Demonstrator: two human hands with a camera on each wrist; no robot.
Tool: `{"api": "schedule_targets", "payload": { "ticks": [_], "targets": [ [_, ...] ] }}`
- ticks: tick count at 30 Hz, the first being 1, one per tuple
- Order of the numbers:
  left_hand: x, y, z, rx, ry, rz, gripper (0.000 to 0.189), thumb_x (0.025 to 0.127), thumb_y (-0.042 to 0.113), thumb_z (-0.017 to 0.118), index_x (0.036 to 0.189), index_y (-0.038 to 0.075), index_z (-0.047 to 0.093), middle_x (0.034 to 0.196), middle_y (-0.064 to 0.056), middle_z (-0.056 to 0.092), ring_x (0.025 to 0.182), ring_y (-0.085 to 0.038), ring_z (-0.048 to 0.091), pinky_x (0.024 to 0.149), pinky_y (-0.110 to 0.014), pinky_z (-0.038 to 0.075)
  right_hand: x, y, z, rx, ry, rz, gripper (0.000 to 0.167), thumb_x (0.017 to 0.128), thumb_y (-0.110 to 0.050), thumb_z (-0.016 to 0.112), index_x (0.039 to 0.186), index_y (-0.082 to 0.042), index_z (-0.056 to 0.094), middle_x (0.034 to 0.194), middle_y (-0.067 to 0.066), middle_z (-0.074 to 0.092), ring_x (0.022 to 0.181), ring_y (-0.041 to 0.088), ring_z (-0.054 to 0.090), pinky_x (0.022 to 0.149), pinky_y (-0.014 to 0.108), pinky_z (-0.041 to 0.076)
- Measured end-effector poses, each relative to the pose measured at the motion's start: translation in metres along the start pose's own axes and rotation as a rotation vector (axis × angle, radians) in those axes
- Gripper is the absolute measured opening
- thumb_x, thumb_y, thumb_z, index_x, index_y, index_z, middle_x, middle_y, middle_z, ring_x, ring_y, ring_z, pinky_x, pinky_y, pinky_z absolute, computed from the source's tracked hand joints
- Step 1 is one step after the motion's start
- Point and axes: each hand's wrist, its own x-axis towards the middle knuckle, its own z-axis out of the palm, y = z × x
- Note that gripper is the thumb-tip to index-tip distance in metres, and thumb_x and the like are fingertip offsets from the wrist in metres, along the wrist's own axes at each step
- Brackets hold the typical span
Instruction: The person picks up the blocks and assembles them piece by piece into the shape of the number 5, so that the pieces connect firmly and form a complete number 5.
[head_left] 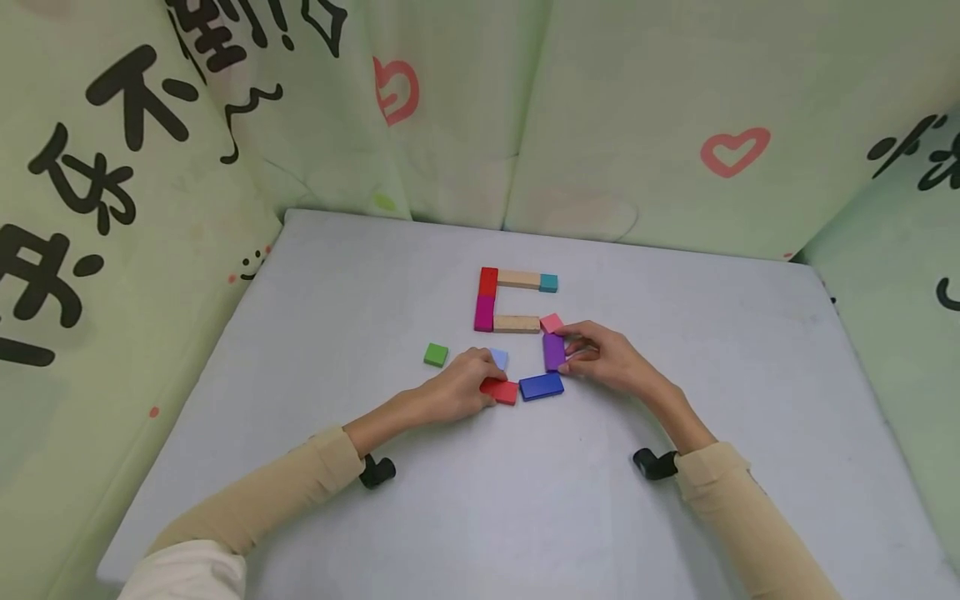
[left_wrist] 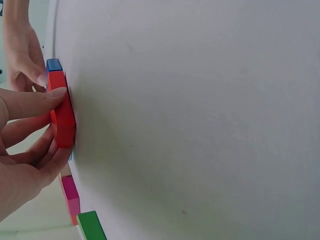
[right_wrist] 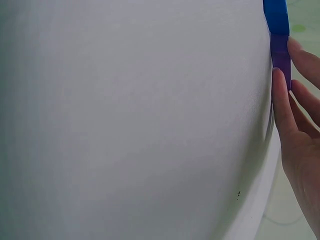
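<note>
My left hand (head_left: 467,385) grips a red block (head_left: 504,392) lying on the table, thumb on one side and fingers on the other. Right of it lies a dark blue block (head_left: 542,387), a small gap between them. With thumb and fingertips my right hand (head_left: 611,360) pinches a purple block (head_left: 553,352), which stands near the blue block's far right corner. A small pink block (head_left: 552,322) sits tilted at the purple block's far end. Behind the left hand, a light blue block (head_left: 498,358) is partly hidden. A green block (head_left: 436,355) lies left of that hand.
Farther back, a second red block (head_left: 488,282), a magenta block (head_left: 484,314), two plain wooden blocks (head_left: 519,279) and a teal block (head_left: 549,283) form a shape open to the right. The white table (head_left: 540,517) meets printed green curtains (head_left: 600,100) behind.
</note>
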Motion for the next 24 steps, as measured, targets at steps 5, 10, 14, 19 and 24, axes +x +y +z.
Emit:
{"api": "schedule_targets", "payload": {
  "ticks": [5, 10, 14, 19, 24],
  "targets": [
    [0.0010, -0.0003, 0.0005, 0.012, -0.002, 0.005, 0.033, 0.090, 0.002, 0.077, 0.122, -0.002, 0.074, 0.112, -0.012, 0.068, 0.103, -0.020, 0.057, 0.085, -0.028, 0.052, -0.0002, 0.0000, 0.0008, -0.002, 0.001, -0.001, 0.060, 0.092, -0.012, 0.077, 0.147, -0.007, 0.053, 0.129, 0.017, 0.061, 0.112, 0.031, 0.065, 0.102, 0.049, 0.055],
    [0.0023, 0.0016, 0.0011, 0.026, -0.009, 0.006, 0.036, 0.090, 0.004, 0.078, 0.125, -0.001, 0.073, 0.113, -0.011, 0.066, 0.106, -0.019, 0.056, 0.085, -0.028, 0.053, -0.0002, 0.0000, 0.0009, -0.008, 0.003, -0.007, 0.061, 0.092, -0.011, 0.077, 0.147, -0.007, 0.053, 0.131, 0.017, 0.061, 0.113, 0.031, 0.065, 0.102, 0.049, 0.055],
    [0.0032, 0.0021, 0.0014, 0.031, -0.007, 0.008, 0.036, 0.090, 0.004, 0.077, 0.126, -0.001, 0.072, 0.115, -0.011, 0.066, 0.109, -0.020, 0.056, 0.087, -0.028, 0.054, 0.0001, 0.0006, 0.0008, -0.010, 0.005, -0.013, 0.061, 0.092, -0.011, 0.078, 0.147, -0.006, 0.053, 0.132, 0.016, 0.060, 0.113, 0.031, 0.065, 0.102, 0.049, 0.055],
    [0.0038, 0.0030, 0.0020, 0.041, -0.003, 0.019, 0.036, 0.091, 0.003, 0.076, 0.126, -0.001, 0.072, 0.119, -0.012, 0.065, 0.114, -0.022, 0.056, 0.092, -0.029, 0.055, -0.0003, 0.0004, 0.0006, -0.009, 0.007, -0.017, 0.060, 0.092, -0.011, 0.078, 0.146, -0.006, 0.053, 0.133, 0.017, 0.060, 0.113, 0.030, 0.064, 0.101, 0.049, 0.056],
    [0.0044, 0.0029, 0.0038, 0.052, -0.005, 0.026, 0.036, 0.091, 0.003, 0.076, 0.127, -0.001, 0.071, 0.120, -0.013, 0.065, 0.115, -0.023, 0.056, 0.093, -0.029, 0.056, -0.0001, 0.0008, 0.0007, -0.001, 0.005, -0.019, 0.060, 0.092, -0.011, 0.077, 0.146, -0.006, 0.053, 0.134, 0.017, 0.060, 0.113, 0.031, 0.065, 0.101, 0.048, 0.056]
  ]
}}
